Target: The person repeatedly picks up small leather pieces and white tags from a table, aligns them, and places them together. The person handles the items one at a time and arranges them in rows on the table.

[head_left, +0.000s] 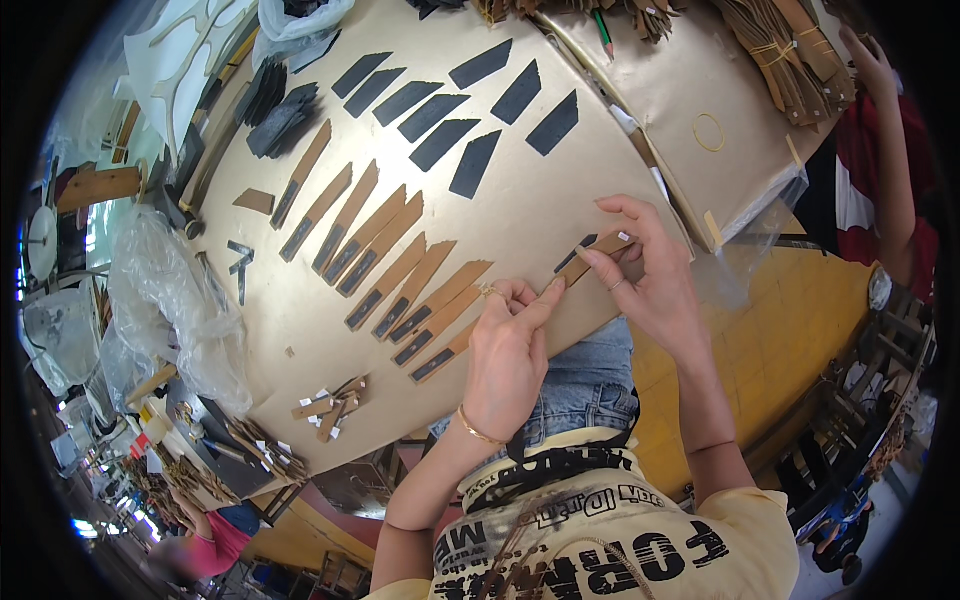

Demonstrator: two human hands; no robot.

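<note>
Between my hands is a short brown strip (574, 270), leather-like, tilted up to the right, with a small white tag at its upper end and a narrow black piece (570, 256) along its edge. The fingertips of my left hand (512, 345) pinch its lower end. My right hand (645, 278) grips the upper part between thumb and fingers. Left of my hands, several longer brown strips (385, 235) lie in a slanting row, each with a black patch near its lower end. Beyond them several black slant-ended pieces (444, 144) are spread out.
The tan-covered table (330, 400) also bears stacked black pieces (283, 122), small tagged strips (333, 405), dark metal pieces (241, 266) and a rubber band (709, 132). Brown bundles (780, 60) lie far right. Clear plastic (175, 300) covers the left side. Another person's arm (893, 150) is at right.
</note>
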